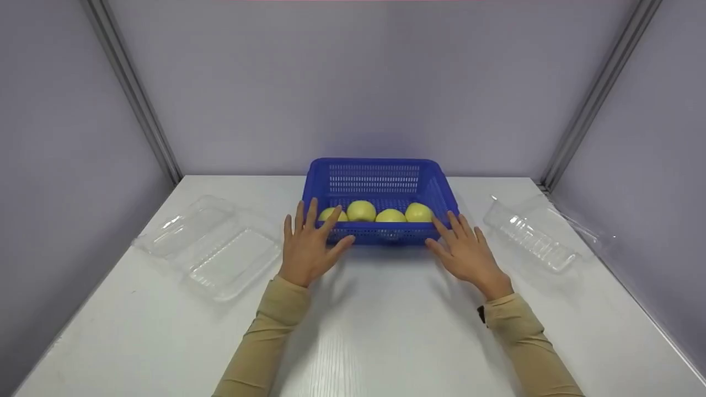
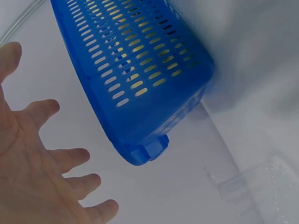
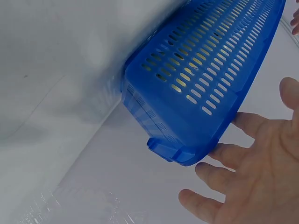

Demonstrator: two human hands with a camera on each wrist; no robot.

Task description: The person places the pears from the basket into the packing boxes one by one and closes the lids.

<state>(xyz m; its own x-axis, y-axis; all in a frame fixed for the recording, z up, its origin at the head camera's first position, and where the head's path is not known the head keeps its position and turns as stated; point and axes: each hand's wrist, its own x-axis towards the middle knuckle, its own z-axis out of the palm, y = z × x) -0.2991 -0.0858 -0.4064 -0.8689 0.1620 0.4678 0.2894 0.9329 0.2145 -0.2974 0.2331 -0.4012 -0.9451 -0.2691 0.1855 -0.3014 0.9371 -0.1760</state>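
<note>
A blue plastic basket (image 1: 380,234) with slotted walls stands at the back middle of the white table. Several yellow-green apples (image 1: 361,211) lie along its near side, partly hidden by the near wall. My left hand (image 1: 309,248), fingers spread, is near the front left corner; in the left wrist view its fingertips are apart from the basket wall (image 2: 140,107). At the front right corner is my right hand (image 1: 469,253), with spread fingers. Its fingertips (image 3: 217,151) are right at the basket rim in the right wrist view. Neither hand grips anything.
To the left lies an opened clear plastic clamshell box (image 1: 234,264). Another clear plastic box (image 1: 535,240) lies on the right side of the table (image 1: 380,331). Pale walls (image 1: 353,82) with metal corner posts (image 1: 132,88) enclose the back and sides.
</note>
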